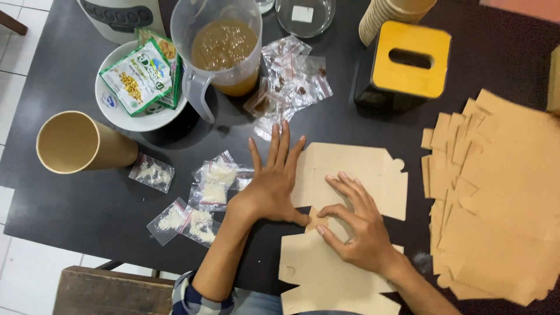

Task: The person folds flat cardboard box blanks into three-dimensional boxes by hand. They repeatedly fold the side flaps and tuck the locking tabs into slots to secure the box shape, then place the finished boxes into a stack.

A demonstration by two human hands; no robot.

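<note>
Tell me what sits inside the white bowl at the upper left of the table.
The white bowl holds green-and-white printed sachets, one lying on top and at least one more beneath it showing only an edge. Whatever else lies under them on the bowl's floor is covered.

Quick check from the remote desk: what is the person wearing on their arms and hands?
Both hands are bare: the left hand and right hand show no gloves, rings or watch. The forearms are uncovered. A blue-and-white checked sleeve shows rolled up at the left elbow; the right arm's sleeve is out of view.
</note>
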